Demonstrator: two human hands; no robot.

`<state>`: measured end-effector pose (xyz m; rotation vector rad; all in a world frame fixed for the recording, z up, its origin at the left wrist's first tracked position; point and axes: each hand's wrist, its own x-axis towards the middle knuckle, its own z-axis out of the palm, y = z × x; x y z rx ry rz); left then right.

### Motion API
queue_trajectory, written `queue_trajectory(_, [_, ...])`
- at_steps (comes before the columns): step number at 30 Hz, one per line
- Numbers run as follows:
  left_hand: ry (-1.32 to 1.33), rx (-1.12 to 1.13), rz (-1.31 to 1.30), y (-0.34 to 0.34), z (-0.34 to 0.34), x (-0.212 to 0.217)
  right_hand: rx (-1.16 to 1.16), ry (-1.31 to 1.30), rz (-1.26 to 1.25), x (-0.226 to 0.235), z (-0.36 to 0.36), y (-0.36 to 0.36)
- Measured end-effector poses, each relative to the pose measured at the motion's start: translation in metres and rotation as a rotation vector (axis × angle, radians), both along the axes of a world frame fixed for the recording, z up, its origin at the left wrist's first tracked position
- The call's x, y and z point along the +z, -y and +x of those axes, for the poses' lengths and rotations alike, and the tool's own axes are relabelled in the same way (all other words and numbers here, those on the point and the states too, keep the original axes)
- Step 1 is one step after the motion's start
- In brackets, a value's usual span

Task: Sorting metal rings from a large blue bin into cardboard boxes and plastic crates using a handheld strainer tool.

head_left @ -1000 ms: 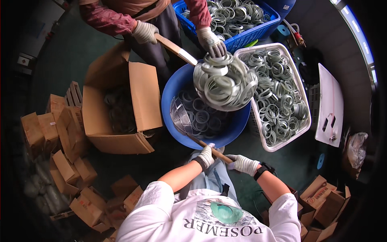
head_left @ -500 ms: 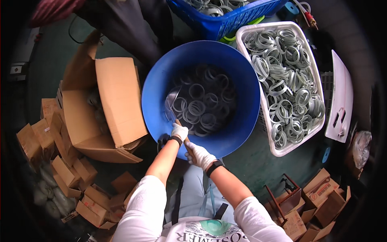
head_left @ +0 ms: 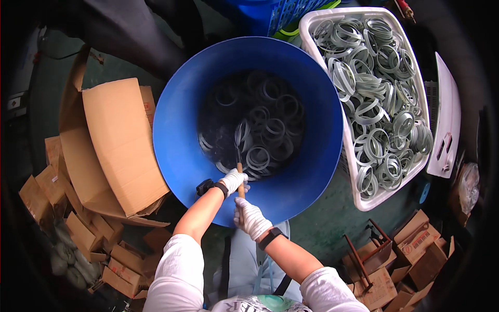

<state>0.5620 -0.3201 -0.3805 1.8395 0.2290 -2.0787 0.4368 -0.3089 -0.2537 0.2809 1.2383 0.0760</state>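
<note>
Wooden-handled scoop (head_left: 239, 167) stands at the centre of the frame, its head lowered among grey rings (head_left: 274, 127) inside a blue tub (head_left: 162, 130). Left hand (head_left: 234, 180), gloved, is closed around the handle over the tub's near inner wall; the right hand (head_left: 251, 219), also gloved, is curled about the handle's lower end. Whether the head carries a load cannot be told in the shade. Assessment: with the hands set close together near the handle's end, a heavy load could twist the tool and shed rings; a ring hooked on the head's edge could also jam the lift. At upper right, a white basket (head_left: 358, 193) is heaped with similar rings; a knock could dislodge loose ones. At left, a cardboard box (head_left: 117, 140) beside the tub could snag a wide swing.
</note>
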Motion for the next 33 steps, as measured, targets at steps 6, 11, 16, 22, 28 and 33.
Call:
queue_trajectory(6, [-0.226, 0.173, -0.023, -0.004, 0.004, -0.032, -0.463, 0.108, 0.165, -0.026, 0.014, -0.001])
queue_trajectory(11, [-0.271, 0.144, -0.022, 0.020, -0.009, -0.055, -0.396, -0.111, 0.004, -0.042, 0.024, 0.011])
queue_trajectory(16, [-0.205, 0.130, 0.009, 0.069, -0.013, -0.065, -0.252, -0.197, -0.181, -0.063, 0.034, 0.047])
queue_trajectory(22, [-0.083, -0.034, 0.023, 0.096, 0.002, -0.056, -0.149, -0.235, -0.286, -0.061, 0.046, 0.065])
queue_trajectory(28, [-0.098, 0.042, -0.132, 0.088, 0.004, -0.035, -0.112, -0.225, -0.369, -0.041, 0.045, 0.053])
queue_trajectory(33, [-0.127, 0.086, -0.183, 0.062, 0.005, -0.009, -0.046, -0.223, -0.389, -0.008, 0.041, 0.030])
